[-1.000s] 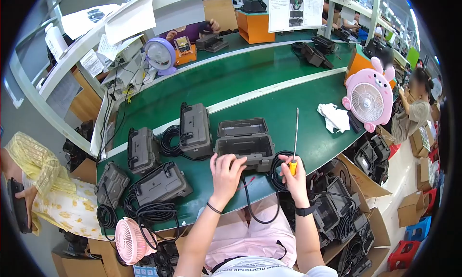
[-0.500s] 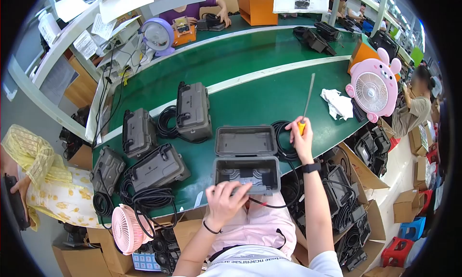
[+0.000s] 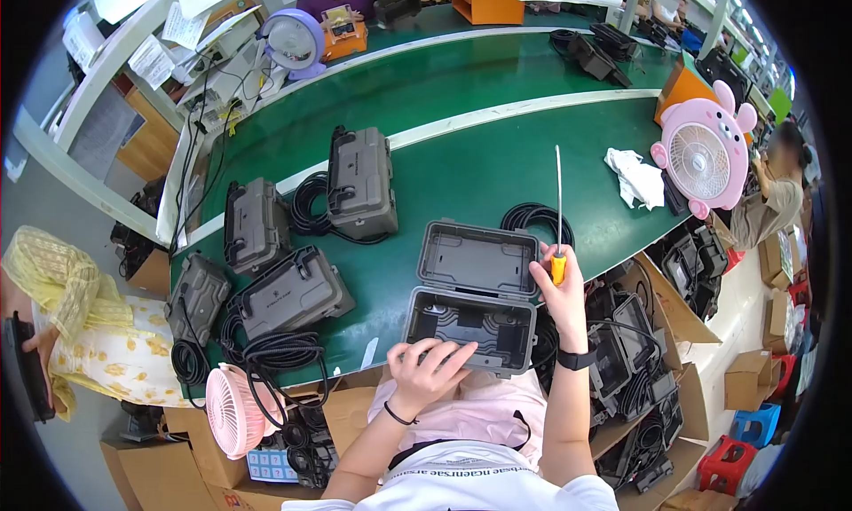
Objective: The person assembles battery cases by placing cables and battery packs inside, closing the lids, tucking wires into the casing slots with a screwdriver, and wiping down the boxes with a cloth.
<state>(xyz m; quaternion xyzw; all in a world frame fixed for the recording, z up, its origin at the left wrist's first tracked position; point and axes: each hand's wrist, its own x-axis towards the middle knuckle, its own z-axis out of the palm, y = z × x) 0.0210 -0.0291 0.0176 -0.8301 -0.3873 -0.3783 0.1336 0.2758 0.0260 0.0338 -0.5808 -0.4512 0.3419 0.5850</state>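
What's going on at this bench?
A person has a gray box open at the near edge of the green table, its lid folded back. Their left hand is at the box's near wall; their right hand holds a yellow-handled screwdriver, its shaft pointing up, away from the box. A coiled black cable lies beyond the lid. Four closed boxes stand to the left, with more cable coils.

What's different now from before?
The open box came closer to the person, from the table to its edge by the lap. The left hand is still on it; the right hand still holds the screwdriver. The closed boxes and bunny fan stayed put.
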